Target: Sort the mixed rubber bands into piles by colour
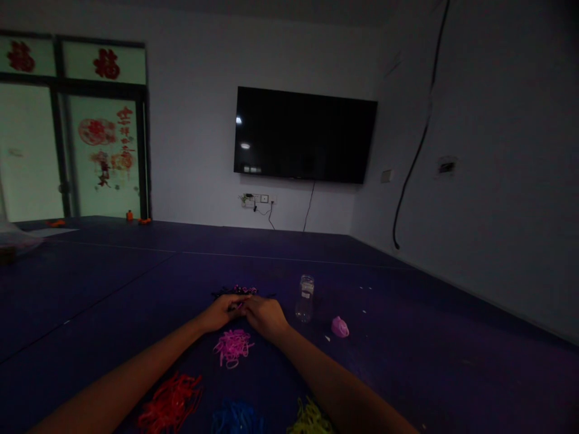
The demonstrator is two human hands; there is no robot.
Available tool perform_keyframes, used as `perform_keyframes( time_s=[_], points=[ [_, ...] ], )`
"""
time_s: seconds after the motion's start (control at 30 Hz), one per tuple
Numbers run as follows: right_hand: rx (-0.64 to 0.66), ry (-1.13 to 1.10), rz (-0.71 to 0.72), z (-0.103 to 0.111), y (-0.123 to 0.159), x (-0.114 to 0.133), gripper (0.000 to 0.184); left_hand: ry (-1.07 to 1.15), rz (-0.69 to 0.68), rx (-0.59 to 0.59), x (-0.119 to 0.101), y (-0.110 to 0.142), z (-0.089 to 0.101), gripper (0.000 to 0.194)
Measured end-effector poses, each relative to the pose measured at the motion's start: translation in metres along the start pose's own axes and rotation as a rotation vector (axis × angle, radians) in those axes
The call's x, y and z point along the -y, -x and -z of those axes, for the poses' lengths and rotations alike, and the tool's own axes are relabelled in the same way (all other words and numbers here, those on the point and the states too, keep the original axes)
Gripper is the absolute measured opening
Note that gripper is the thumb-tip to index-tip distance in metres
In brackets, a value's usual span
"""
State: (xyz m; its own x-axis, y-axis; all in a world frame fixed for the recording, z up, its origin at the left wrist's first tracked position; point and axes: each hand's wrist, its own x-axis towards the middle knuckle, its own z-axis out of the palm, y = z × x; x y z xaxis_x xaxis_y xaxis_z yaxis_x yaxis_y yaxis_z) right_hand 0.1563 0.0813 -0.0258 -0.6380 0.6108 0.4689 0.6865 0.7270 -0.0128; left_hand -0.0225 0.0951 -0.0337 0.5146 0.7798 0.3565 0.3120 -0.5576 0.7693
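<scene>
My left hand (pixel 221 313) and my right hand (pixel 268 316) meet at a dark pile of bands (pixel 235 291) with pink ones mixed in. The fingers of both are pressed together, the fingertips touching. A small pinkish bit shows between them, too dim to name. Just below the hands lies a heap of pink rubber bands (pixel 234 347). Nearer to me are heaps of red bands (pixel 170 402), blue bands (pixel 237 418) and yellow-green bands (pixel 310 418), the last beside my right forearm.
A clear plastic bottle (pixel 304 301) stands right of my right hand, with a crumpled pink lump (pixel 339 327) beyond it. White scraps dot the purple surface (pixel 434 337). Small orange objects (pixel 143 221) lie at the far left edge. A television (pixel 305 135) hangs on the wall.
</scene>
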Motion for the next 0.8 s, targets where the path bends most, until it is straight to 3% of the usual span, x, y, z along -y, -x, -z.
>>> perform_keyframes(
  time_s=[0.1,0.23,0.37,0.5,0.63,0.8],
  points=[
    [-0.008,0.023,-0.101,0.003,-0.001,0.001,0.021,0.011,-0.004,-0.074,-0.001,-0.002,0.001,0.051],
    [-0.119,-0.025,-0.242,0.006,0.000,0.001,0.022,-0.045,0.030,-0.279,0.002,-0.003,0.003,0.047],
    [-0.213,-0.189,-0.130,0.004,0.003,0.008,0.016,-0.114,0.029,-0.365,0.009,0.000,0.008,0.045],
    [-0.135,-0.302,0.028,-0.003,0.007,0.021,0.010,-0.196,0.072,-0.444,0.017,0.001,0.011,0.038],
    [-0.037,-0.368,0.100,-0.008,0.008,0.025,0.010,-0.248,0.095,-0.454,0.020,-0.001,0.010,0.035],
    [-0.115,-0.317,-0.001,-0.006,0.005,0.022,0.012,-0.284,0.054,-0.389,0.016,-0.001,0.007,0.034]
  ],
)
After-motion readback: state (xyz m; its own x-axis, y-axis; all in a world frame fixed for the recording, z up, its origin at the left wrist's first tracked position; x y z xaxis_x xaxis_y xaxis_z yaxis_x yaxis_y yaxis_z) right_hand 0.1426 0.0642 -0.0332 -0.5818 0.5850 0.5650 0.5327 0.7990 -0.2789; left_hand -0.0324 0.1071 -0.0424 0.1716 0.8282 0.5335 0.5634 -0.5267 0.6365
